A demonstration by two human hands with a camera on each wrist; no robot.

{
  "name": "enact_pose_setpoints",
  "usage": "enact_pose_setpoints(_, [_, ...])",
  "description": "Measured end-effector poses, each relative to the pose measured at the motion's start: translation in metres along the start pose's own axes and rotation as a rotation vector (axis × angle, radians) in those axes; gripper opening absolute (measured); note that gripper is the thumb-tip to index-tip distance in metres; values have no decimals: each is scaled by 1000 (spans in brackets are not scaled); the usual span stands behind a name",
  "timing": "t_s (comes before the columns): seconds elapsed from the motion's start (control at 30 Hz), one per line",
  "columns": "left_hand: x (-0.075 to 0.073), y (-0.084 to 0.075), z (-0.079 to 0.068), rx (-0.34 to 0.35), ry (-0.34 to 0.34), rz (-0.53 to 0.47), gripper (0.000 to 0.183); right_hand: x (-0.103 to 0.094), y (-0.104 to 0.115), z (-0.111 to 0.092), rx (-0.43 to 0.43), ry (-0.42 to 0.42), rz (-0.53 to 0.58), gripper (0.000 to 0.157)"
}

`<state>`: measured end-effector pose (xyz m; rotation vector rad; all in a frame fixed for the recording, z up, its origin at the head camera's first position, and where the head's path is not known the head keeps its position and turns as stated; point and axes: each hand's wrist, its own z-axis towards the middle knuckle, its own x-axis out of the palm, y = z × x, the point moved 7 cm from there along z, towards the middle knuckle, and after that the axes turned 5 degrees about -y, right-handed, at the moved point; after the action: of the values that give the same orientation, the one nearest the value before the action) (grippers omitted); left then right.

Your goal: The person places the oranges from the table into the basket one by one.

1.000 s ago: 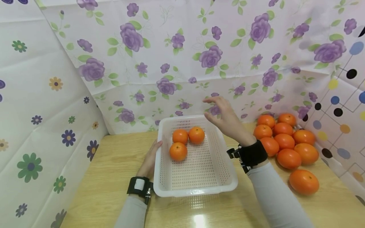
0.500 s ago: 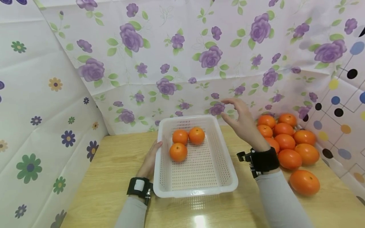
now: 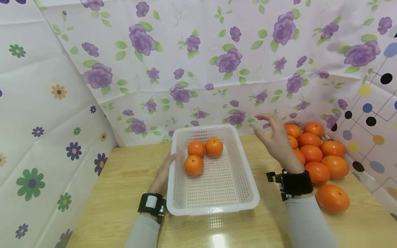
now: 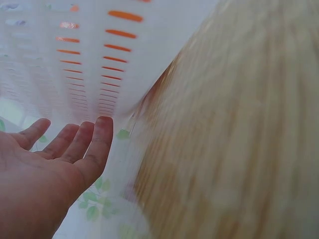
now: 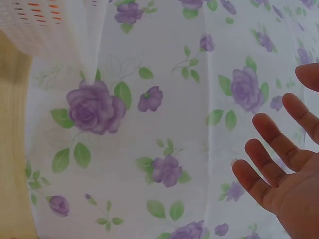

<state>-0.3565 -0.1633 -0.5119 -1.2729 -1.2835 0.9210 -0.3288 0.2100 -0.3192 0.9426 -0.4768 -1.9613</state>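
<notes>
A white perforated plastic basket [image 3: 214,209] stands on the table in the head view. Three oranges [image 3: 194,165] sit together in its back left part. My left hand [image 3: 162,175] rests along the basket's left side. In the left wrist view its fingers [image 4: 102,137] are extended towards the slotted wall, and orange fruit shows through the slots. To the right of the basket, my right hand [image 3: 276,141] is raised with thumb and fingers spread apart, holding nothing. It overlaps the left edge of a group of oranges [image 3: 311,153] in the head view.
One orange [image 3: 333,198] lies apart at the near end of the group. The wooden table [image 3: 124,206] meets a floral cloth backdrop [image 3: 192,69] behind the basket. Patterned cloth also hangs at the left and right sides.
My right hand has moved right, from above the basket's back right corner to beside the grouped oranges. The left hand and the basket have stayed in place.
</notes>
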Motion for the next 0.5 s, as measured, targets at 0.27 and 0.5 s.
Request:
enact_pose_setpoints(0.27, [-1,1,-2,8,-4,15,64,-3,-17,-11,22,-28,-27,39])
enact_pose_setpoints(0.5, [-2,4,-4,-4,-2,5,67,-25,-30,-14,64,-80,-106,41])
